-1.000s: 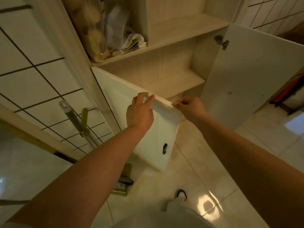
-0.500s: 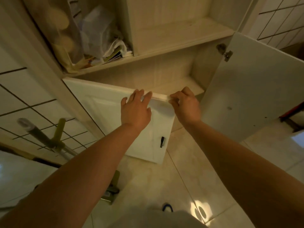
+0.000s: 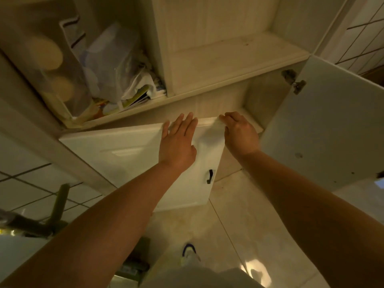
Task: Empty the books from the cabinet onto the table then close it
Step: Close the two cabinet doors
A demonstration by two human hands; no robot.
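Head view looks down on the cabinet (image 3: 218,59), filling the upper frame; its lower shelves show no books, so the closing step seems in hand. At centre the left door (image 3: 124,148) is swung nearly shut, while the right door (image 3: 332,125) at the right edge stands wide open. Left hand (image 3: 176,144) lies flat and open against the left door's face; right hand (image 3: 239,134) curls its fingers over that door's top corner. Next, press it home, then swing the right door shut.
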